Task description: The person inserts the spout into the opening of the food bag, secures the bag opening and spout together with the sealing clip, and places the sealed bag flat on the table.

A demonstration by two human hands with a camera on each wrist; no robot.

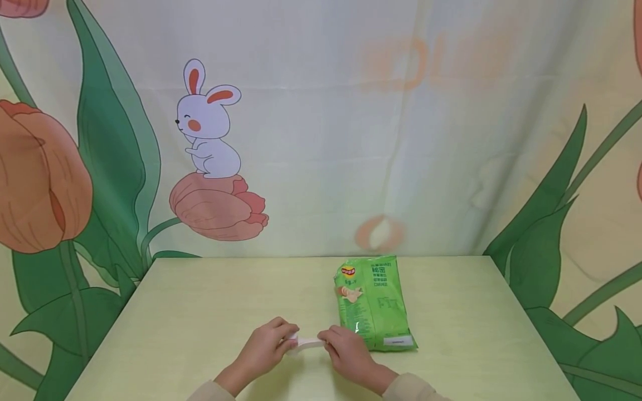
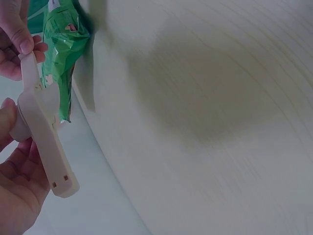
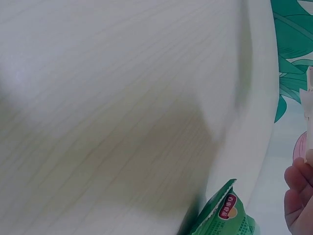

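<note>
A slim white plastic tool (image 1: 308, 343), like a bag clip, is held between my two hands above the table. My left hand (image 1: 267, 346) grips its broader end with thumb and fingers. My right hand (image 1: 348, 352) pinches the narrow end. In the left wrist view the tool (image 2: 46, 142) shows a long body with two small square holes near one tip, a rounded part under the left thumb and a thin arm reaching to the right fingers. Just beyond the right hand lies a green chip bag (image 1: 381, 312), its lower left corner partly hidden by that hand.
The pale wood-grain table (image 1: 200, 301) reaches back to a curtain (image 1: 311, 139) printed with a rabbit, tulips and leaves. The chip bag lies right of the table's middle, its top near the back edge.
</note>
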